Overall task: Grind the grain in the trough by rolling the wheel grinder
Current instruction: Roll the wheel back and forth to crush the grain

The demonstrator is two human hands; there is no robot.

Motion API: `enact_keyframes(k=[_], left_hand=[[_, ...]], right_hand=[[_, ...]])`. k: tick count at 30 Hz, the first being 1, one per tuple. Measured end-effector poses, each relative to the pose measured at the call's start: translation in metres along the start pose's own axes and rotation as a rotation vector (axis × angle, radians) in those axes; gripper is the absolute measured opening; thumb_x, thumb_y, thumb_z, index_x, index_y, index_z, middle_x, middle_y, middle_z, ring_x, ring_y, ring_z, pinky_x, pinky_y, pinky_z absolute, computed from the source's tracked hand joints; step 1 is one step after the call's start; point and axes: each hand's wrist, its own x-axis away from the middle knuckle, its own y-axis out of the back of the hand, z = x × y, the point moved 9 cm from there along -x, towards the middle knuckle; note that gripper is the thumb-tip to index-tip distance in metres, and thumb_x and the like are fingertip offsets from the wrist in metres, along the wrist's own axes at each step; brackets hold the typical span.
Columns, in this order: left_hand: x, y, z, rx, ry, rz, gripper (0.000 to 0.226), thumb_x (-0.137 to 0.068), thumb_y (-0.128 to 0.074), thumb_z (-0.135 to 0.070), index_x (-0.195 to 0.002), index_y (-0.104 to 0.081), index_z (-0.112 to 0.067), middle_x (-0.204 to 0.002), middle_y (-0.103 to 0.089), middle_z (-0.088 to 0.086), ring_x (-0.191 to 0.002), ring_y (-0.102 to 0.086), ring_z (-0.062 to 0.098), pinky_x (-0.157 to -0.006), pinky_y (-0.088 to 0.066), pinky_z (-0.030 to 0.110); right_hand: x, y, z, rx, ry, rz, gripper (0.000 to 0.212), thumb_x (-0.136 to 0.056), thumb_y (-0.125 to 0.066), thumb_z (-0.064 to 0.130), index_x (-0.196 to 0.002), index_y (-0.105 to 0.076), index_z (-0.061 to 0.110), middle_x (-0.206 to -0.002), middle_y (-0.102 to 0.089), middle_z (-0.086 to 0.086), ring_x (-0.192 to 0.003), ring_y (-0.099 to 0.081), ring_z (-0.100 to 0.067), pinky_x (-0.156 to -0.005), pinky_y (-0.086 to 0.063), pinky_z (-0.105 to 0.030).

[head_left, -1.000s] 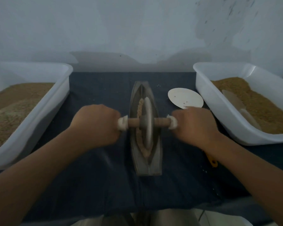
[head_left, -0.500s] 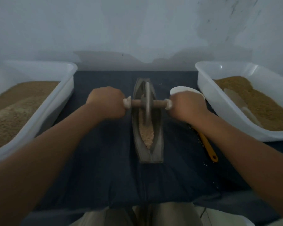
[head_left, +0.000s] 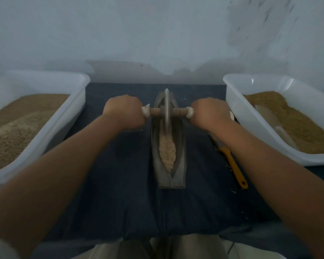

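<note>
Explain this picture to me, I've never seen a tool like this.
The camera sits on the person's head, looking down at their arms. No machine here: the left hand and right hand each grip one end of the wooden axle of a wheel grinder. Its wheel stands at the far end of a boat-shaped trough holding crushed grain. A left tub and a right tub hold more grain; a yellow-handled brush lies on the dark blue cloth.

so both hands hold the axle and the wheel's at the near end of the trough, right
Not the near end: the head view shows the wheel at the far end of the trough. The left hand and right hand do hold the axle.
</note>
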Motion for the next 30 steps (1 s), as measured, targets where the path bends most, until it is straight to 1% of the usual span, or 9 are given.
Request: enact_keyframes(k=[3,7,10,15,18,20,24,26,30], left_hand=[[0.04,-0.01,-0.002,-0.002,-0.058,0.004,0.029,-0.078,-0.054,-0.05,-0.067,-0.058,-0.023,-0.069,-0.059,-0.007,-0.061,-0.057,0.019,-0.056,-0.042,0.029],[0.098,-0.016,-0.001,-0.012,-0.135,-0.107,0.035,-0.074,-0.053,-0.057,-0.057,-0.048,-0.026,-0.05,-0.045,-0.012,-0.043,-0.04,0.006,-0.045,-0.021,0.02],[0.079,-0.023,0.002,0.007,-0.082,-0.071,0.035,-0.078,-0.051,-0.054,-0.06,-0.052,-0.024,-0.056,-0.05,-0.011,-0.048,-0.044,0.01,-0.048,-0.025,0.022],[0.006,-0.003,0.001,-0.002,0.014,-0.08,0.034,-0.079,-0.054,-0.051,-0.067,-0.057,-0.019,-0.072,-0.06,-0.003,-0.068,-0.062,0.028,-0.063,-0.047,0.033],[0.012,0.0,-0.006,-0.015,-0.039,-0.06,0.032,-0.077,-0.052,-0.051,-0.067,-0.056,-0.02,-0.07,-0.06,-0.004,-0.065,-0.059,0.025,-0.061,-0.046,0.032],[0.037,-0.004,-0.007,-0.007,-0.098,-0.054,0.034,-0.076,-0.048,-0.054,-0.066,-0.055,-0.022,-0.067,-0.057,-0.007,-0.062,-0.056,0.023,-0.057,-0.042,0.03],[0.095,-0.014,-0.005,-0.005,-0.184,-0.118,0.033,-0.075,-0.051,-0.056,-0.06,-0.047,-0.027,-0.053,-0.046,-0.011,-0.046,-0.041,0.011,-0.047,-0.023,0.023],[0.096,-0.017,-0.002,0.001,-0.154,-0.146,0.034,-0.074,-0.05,-0.056,-0.058,-0.045,-0.027,-0.052,-0.043,-0.012,-0.044,-0.034,0.008,-0.047,-0.019,0.021],[0.034,-0.02,0.008,0.044,0.007,-0.076,0.032,-0.076,-0.052,-0.052,-0.065,-0.057,-0.023,-0.066,-0.057,-0.008,-0.056,-0.051,0.017,-0.054,-0.038,0.028]], right_hand=[[0.036,0.0,0.001,-0.042,0.065,0.057,0.032,-0.09,-0.06,0.047,-0.065,-0.057,0.028,-0.064,-0.058,0.007,-0.056,-0.054,-0.012,-0.05,-0.033,-0.028],[0.089,0.0,0.004,-0.103,0.166,0.141,0.037,-0.079,-0.044,0.06,-0.058,-0.053,0.03,-0.051,-0.053,0.008,-0.046,-0.052,-0.006,-0.044,-0.037,-0.028],[0.071,0.004,0.009,-0.043,0.165,0.059,0.037,-0.084,-0.047,0.056,-0.06,-0.054,0.029,-0.056,-0.054,0.008,-0.05,-0.054,-0.01,-0.049,-0.046,-0.031],[0.01,0.006,0.002,0.019,-0.004,-0.06,0.037,-0.096,-0.052,0.05,-0.068,-0.057,0.026,-0.068,-0.06,0.005,-0.056,-0.05,-0.014,-0.051,-0.031,-0.028],[0.02,0.001,-0.001,-0.01,-0.043,-0.013,0.036,-0.1,-0.051,0.047,-0.071,-0.054,0.027,-0.071,-0.059,0.004,-0.059,-0.05,-0.014,-0.053,-0.036,-0.028],[0.048,0.002,0.001,-0.041,0.015,-0.005,0.036,-0.099,-0.051,0.046,-0.067,-0.05,0.027,-0.066,-0.055,0.005,-0.058,-0.052,-0.015,-0.056,-0.046,-0.031],[0.107,0.021,0.01,-0.072,0.211,-0.143,0.041,-0.089,-0.039,0.058,-0.058,-0.039,0.031,-0.047,-0.04,0.011,-0.04,-0.04,-0.007,-0.041,-0.031,-0.025],[0.103,0.019,0.01,-0.065,0.23,-0.166,0.04,-0.089,-0.045,0.055,-0.057,-0.039,0.031,-0.048,-0.04,0.01,-0.041,-0.041,-0.008,-0.041,-0.037,-0.027],[0.037,0.018,0.009,0.003,0.099,-0.169,0.041,-0.096,-0.054,0.051,-0.063,-0.051,0.028,-0.059,-0.053,0.007,-0.054,-0.054,-0.017,-0.057,-0.054,-0.037]])
